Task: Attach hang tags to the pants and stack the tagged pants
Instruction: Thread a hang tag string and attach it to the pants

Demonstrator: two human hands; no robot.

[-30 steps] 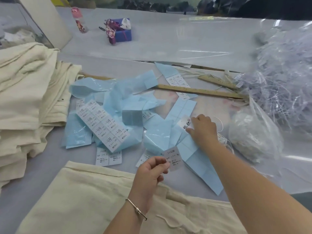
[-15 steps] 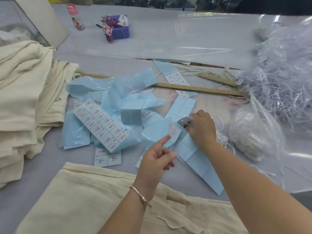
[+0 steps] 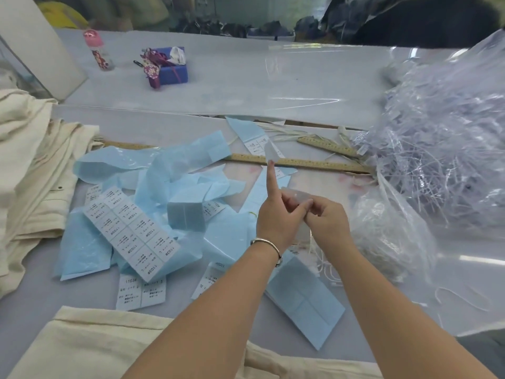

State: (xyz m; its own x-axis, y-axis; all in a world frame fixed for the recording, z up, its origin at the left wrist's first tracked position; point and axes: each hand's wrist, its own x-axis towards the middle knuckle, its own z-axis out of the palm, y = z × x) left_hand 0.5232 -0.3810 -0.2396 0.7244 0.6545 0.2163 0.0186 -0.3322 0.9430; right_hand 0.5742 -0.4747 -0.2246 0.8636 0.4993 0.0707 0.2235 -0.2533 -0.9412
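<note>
Above the blue sheets (image 3: 188, 214), both hands have come together: left hand (image 3: 276, 217) and right hand (image 3: 326, 220) are pinching the tag (image 3: 296, 195) (sticker on fingertip), pants (image 3: 109, 348) waiting below.

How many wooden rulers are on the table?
2. A long ruler runs across the table behind the blue backing sheets; a shorter ruler lies angled beyond it, near the plastic bag. Others may be hidden underneath.

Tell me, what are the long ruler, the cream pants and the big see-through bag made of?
The ruler looks like bare wood: tan, matte, printed marks. The pants look like woven cotton or canvas: cream, dull, softly creased. The bag seems thin clear plastic: glossy, crinkled, with contents showing through.
</note>
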